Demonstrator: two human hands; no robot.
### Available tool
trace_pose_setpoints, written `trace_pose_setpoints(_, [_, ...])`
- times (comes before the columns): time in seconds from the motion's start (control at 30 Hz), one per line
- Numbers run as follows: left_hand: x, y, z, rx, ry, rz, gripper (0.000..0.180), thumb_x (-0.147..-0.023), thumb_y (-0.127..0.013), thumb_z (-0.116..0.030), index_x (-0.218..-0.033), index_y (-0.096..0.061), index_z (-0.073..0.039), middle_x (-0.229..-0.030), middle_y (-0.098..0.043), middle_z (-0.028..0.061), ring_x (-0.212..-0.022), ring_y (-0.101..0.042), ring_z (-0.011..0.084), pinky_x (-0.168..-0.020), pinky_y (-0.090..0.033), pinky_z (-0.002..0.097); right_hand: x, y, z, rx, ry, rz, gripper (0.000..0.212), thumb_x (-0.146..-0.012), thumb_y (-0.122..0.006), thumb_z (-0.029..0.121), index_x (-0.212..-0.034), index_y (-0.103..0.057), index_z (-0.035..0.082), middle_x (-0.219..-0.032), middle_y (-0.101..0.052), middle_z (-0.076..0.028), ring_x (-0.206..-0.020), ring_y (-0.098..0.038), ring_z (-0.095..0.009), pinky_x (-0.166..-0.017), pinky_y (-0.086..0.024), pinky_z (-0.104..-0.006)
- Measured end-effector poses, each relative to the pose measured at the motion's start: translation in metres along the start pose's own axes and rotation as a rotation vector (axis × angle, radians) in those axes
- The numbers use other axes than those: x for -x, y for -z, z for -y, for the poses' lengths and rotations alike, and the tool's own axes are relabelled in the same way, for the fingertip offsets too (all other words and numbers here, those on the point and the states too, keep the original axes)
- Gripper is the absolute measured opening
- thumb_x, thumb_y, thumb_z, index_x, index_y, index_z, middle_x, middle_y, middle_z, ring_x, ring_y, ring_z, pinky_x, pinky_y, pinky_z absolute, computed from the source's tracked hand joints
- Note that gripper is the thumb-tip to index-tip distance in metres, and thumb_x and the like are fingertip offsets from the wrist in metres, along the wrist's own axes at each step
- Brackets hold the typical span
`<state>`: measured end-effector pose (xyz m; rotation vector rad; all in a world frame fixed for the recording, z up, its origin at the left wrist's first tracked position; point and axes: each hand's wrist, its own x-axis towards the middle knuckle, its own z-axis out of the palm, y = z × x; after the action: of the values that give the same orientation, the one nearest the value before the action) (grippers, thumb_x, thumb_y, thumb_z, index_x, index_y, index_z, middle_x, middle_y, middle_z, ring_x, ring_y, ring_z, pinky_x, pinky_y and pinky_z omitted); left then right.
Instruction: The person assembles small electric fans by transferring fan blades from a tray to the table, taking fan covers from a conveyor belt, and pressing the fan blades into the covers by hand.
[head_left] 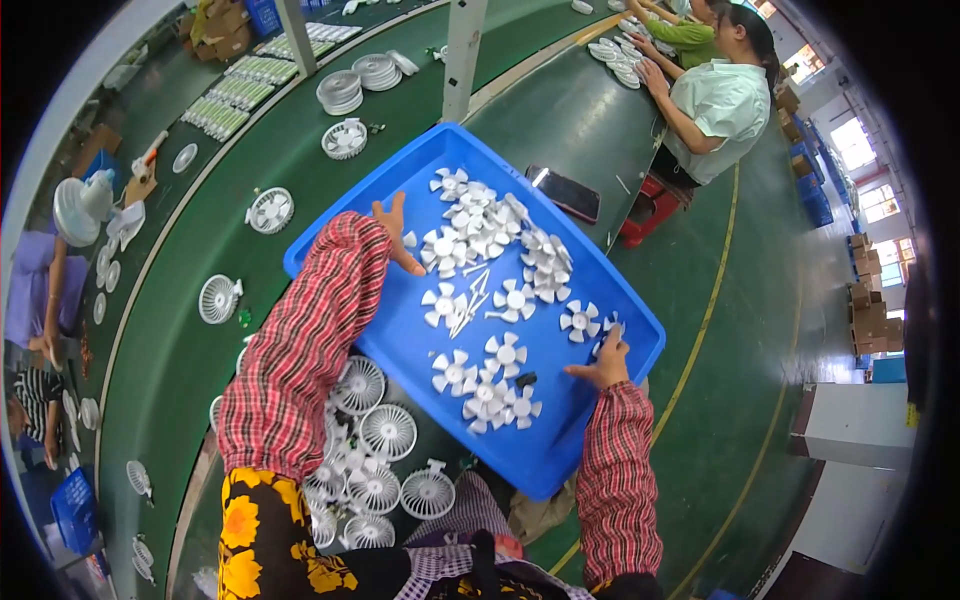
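Head-worn fisheye, steeply downward, probably near blue tray

A factory assembly line: a long green curved conveyor belt carries round white plastic fan grilles, a blue plastic tray holds white fan blades, other seated workers sit alongside, and stacked brown cardboard boxes line the windowed wall.
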<state>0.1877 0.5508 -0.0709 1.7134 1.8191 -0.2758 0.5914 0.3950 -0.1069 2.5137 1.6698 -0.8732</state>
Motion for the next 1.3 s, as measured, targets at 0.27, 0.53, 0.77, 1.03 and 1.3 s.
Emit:
trace_pose_setpoints(0.27, [-0.072,0.02,-0.065,0.043,-0.191,0.088,0.153,-0.034,-0.078,-0.076,-0.149,0.003,-0.017,-0.148,-0.008,0.0302,-0.136,-0.019,0.0481,-0.11,-0.026,0.0542,-0.05,0.032,0.092,-0.256,0.241,0.151,0.134,-0.048,-0.092,0.038,-0.144,-0.007,-0.003,-0.135,-0.025,-0.033,-0.125,-0.037,-0.042,-0.107,-0.035,-0.0393])
trace_pose_setpoints(0.53, [-0.065,0.029,-0.113,0.329,-0.221,0.415,0.122,-0.057,-0.068,-0.077,-0.15,-0.008,-0.025,-0.144,-0.016,0.0308,-0.122,-0.044,0.0423,-0.091,-0.05,0.0483,-0.075,0.037,0.149,-0.916,0.208,0.588,0.121,-0.061,-0.087,0.018,-0.147,-0.002,0.02,-0.142,-0.033,-0.015,-0.125,-0.042,-0.035,-0.079,-0.052,-0.0515])
trace_pose_setpoints(0.77, [-0.086,-0.005,-0.093,0.853,-0.47,0.336,0.099,-0.068,-0.081,-0.046,-0.144,-0.027,-0.012,-0.128,-0.051,0.011,-0.124,-0.045,0.021,-0.105,-0.034,0.0338,-0.072,0.016,0.193,-1.067,0.246,0.537,0.102,-0.065,-0.077,-0.003,-0.143,-0.015,0.021,-0.127,-0.047,-0.01,-0.109,-0.056,-0.028,-0.069,-0.054,-0.044])
trace_pose_setpoints(1.03, [-0.012,-0.001,-0.119,0.856,-0.633,0.094,0.107,-0.056,-0.083,-0.054,-0.142,-0.03,-0.02,-0.126,-0.046,0.0228,-0.121,-0.044,0.0367,-0.102,-0.038,0.0444,-0.029,0.047,0.167,-0.957,0.372,0.405,0.068,-0.068,-0.069,0.004,-0.13,-0.043,0.007,-0.108,-0.06,-0.009,-0.084,-0.065,-0.019,-0.055,-0.054,-0.0271])
trace_pose_setpoints(1.3, [0.169,0.05,-0.034,0.978,-0.595,-0.358,0.109,-0.05,-0.085,-0.056,-0.136,-0.037,-0.011,-0.115,-0.046,0.0254,-0.115,-0.04,0.0359,-0.098,-0.036,0.0423,0.116,0.078,0.245,-0.788,0.623,0.363,0.057,-0.074,-0.068,-0.002,-0.124,-0.042,0.001,-0.098,-0.054,-0.006,-0.076,-0.056,-0.015,-0.06,-0.053,-0.0271])
